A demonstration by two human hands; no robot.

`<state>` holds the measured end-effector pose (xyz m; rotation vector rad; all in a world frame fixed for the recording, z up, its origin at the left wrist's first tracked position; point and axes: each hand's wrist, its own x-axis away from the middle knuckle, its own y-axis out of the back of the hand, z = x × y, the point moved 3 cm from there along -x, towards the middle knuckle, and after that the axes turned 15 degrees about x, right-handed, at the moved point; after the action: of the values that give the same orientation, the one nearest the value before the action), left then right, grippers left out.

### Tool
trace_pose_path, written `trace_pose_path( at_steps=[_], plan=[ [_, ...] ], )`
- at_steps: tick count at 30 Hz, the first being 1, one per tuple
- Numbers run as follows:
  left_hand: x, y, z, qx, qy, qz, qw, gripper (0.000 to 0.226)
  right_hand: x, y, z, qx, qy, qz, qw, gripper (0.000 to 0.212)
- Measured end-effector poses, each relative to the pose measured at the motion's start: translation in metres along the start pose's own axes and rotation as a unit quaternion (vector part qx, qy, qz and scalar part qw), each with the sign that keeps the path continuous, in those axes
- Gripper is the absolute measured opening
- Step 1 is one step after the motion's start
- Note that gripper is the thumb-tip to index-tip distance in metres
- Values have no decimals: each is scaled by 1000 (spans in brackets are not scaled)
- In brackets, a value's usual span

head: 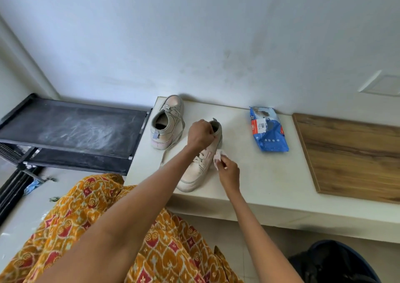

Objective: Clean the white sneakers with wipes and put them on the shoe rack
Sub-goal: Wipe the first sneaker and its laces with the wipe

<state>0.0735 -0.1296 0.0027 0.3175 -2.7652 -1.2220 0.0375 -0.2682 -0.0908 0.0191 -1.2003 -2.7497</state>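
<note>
Nearest to me is my orange patterned garment (91, 228), spread over my lap at the lower left, and a dark bin (337, 263) sits at the lower right on the floor. Both my forearms reach out over the white ledge (270, 187). My right hand (229, 172) has its fingers curled, pinching a crumpled white wipe (219, 156) and holding it against the right side of the near sneaker (199, 170). That sneaker lies on the ledge with its toe toward me and its heel pointing away. My left hand (200, 134) grips it at the heel collar, fingers folded over the rim. A loose lace (165, 156) trails off to the left of the shoe across the ledge.

Just beyond and to the left stands the second sneaker (167, 122), upright, heel toward me, toe near the wall (194, 33). To the right, well apart from both shoes, the blue wipes packet (268, 129) lies flat on the ledge. Farther right lies a wooden board (355, 155). On the left, beside the ledge, the black shoe rack (71, 129) has a dusty top shelf.
</note>
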Motion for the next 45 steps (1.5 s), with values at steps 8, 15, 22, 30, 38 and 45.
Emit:
trace_pose_path(
  at_steps=[8, 15, 22, 30, 38, 45],
  plan=[
    [-12, 46, 43, 196, 69, 30, 978, 14, -69, 58, 46, 36, -8, -168, 985, 33],
    [-19, 38, 49, 157, 88, -53, 982, 22, -70, 5, 86, 296, 57, -45, 953, 32],
    [-20, 35, 58, 150, 112, -96, 978, 31, -26, -5, 70, 205, 104, -35, 972, 32],
    [-17, 36, 53, 147, 112, -83, 979, 27, -66, 33, 71, 46, 1, -44, 998, 36],
    [-19, 37, 59, 150, 126, -93, 976, 27, -74, -3, 88, 48, 38, 187, 980, 56],
    [-15, 31, 54, 151, 131, -116, 973, 31, -47, 6, 74, -24, 74, 41, 996, 35]
  ],
)
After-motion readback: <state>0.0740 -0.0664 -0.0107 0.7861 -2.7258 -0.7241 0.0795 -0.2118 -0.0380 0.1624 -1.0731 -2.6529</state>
